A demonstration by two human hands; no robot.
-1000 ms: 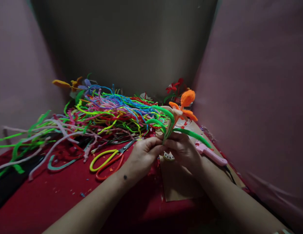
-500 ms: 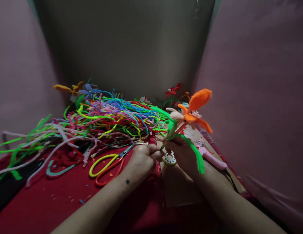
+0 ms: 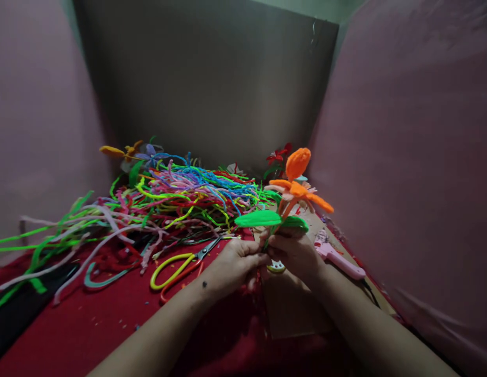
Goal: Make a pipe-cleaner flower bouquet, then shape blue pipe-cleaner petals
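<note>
Pipe-cleaner flower (image 3: 296, 180), orange-petalled with green leaves (image 3: 259, 218), held upright just right of the scissors (image 3: 180, 264); left hand (image 3: 235, 262) and right hand (image 3: 296, 251) each close their grip on its stem base, keeping the petals clear of the red surface (image 3: 90, 324).

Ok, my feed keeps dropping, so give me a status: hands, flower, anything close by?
Left hand and right hand both gripping the orange flower at its stem base, upright. Scissors left, pink glue gun right.
</note>
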